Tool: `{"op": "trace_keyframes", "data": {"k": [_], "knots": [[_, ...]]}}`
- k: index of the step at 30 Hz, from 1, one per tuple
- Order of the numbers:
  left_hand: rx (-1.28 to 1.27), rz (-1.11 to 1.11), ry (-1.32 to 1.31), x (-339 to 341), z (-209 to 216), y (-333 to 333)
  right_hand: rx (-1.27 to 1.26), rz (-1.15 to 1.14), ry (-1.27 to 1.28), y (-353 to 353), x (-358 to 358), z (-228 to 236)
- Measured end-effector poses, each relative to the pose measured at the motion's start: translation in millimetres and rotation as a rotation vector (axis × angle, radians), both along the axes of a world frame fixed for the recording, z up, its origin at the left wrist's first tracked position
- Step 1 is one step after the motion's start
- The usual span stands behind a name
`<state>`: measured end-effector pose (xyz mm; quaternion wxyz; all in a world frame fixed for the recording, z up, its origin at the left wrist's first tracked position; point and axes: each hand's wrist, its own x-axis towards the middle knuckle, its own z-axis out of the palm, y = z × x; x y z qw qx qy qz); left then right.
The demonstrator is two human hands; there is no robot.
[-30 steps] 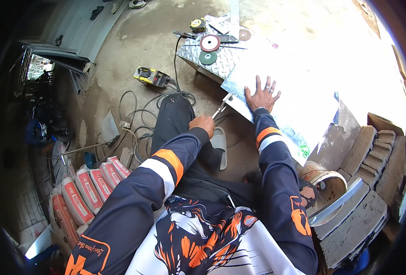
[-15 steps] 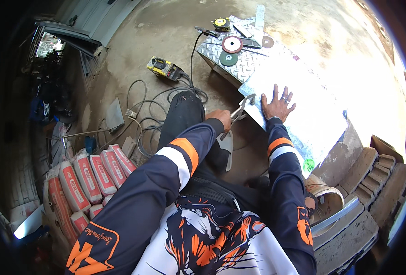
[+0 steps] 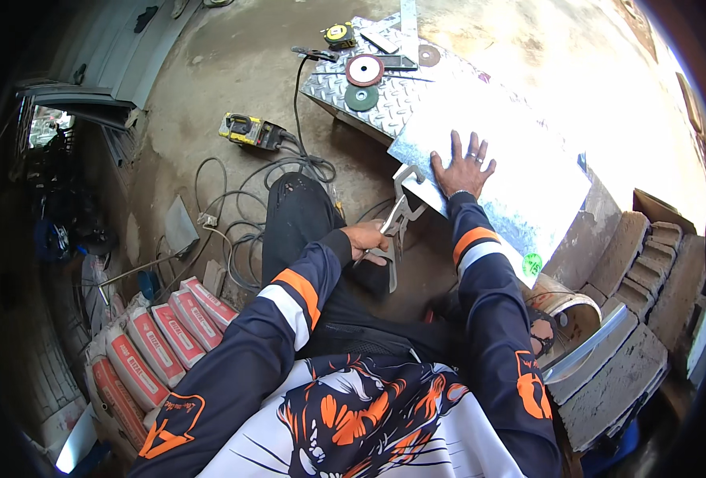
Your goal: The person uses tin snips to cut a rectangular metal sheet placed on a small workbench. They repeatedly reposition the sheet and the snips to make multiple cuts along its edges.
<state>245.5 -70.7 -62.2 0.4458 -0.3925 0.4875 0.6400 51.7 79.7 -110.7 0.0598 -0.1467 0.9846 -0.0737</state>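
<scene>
Several red-and-white sacks [image 3: 162, 344] lie packed side by side at the lower left, with a thin grey plate [image 3: 181, 225] just beyond them. Next comes a yellow-and-black machine [image 3: 251, 131] on the concrete floor [image 3: 190, 88], loops of dark cable [image 3: 297, 103] lying near it. Right of the machine is the person's bent knee [image 3: 299, 199] in dark trousers.

The left hand [image 3: 366, 239] has its grip closed around the handles of a silvery locking clamp [image 3: 403, 203]. The clamp's curved jaws stand apart, pointing away from the person, at the near left edge of a bright metal sheet [image 3: 512, 179]; whether they touch it, I cannot tell.

Behind, a low table [image 3: 327, 92] topped with raised-pattern plate carries a cabled clip [image 3: 315, 54], a yellow-and-black tape measure [image 3: 339, 35], a white disc with a red rim [image 3: 365, 70] and, just in front of that, a green disc [image 3: 361, 98]. A flat metal ruler [image 3: 408, 32] and a small brown disc [image 3: 429, 55] lie farther right.

The sheet covers the table's right part. The right hand [image 3: 463, 167] rests palm down on it, fingers spread wide, its grip holding nothing, a ring on one finger. A green sticker [image 3: 532, 264] marks the sheet's near corner. Beyond sit a tipped, stained bucket [image 3: 546, 299] and stacked grey blocks [image 3: 608, 382].
</scene>
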Motion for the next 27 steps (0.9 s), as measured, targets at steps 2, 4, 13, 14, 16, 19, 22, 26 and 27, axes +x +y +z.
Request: {"op": "trace_keyframes", "data": {"k": [2,4,13,14,16,19,22,26,27], "knots": [[0.105,0.072,0.114,10.9,-1.3,-1.0,-0.001,-0.001,-0.004,-0.6,0.4,1.1],[0.090,0.109,0.167,13.9,2.2,-0.8,0.006,-0.007,-0.002,-0.4,-0.8,0.4],[-0.632,-0.301,0.491,13.6,8.3,-15.9,-0.038,0.001,0.029,-4.2,-0.7,-2.8],[-0.676,-0.319,0.494,11.2,10.9,-14.4,-0.037,0.001,0.026,-3.3,0.2,-2.4],[-0.675,-0.386,0.472,1.9,15.1,-14.6,-0.037,0.002,0.031,-4.2,-2.2,-2.0],[-0.704,-0.439,0.453,-4.6,17.8,-13.8,-0.028,0.005,0.033,-2.5,-1.2,-2.8],[-0.742,-0.478,0.446,-0.2,5.5,-14.3,-0.021,0.009,0.024,-4.5,0.0,-1.7],[-0.746,-0.502,0.451,-0.1,7.0,-13.0,-0.019,0.005,0.026,-2.3,-1.3,-5.6],[-0.750,-0.497,0.432,-5.7,19.9,-10.6,-0.020,0.002,0.023,-1.7,-1.7,-6.5]]}}
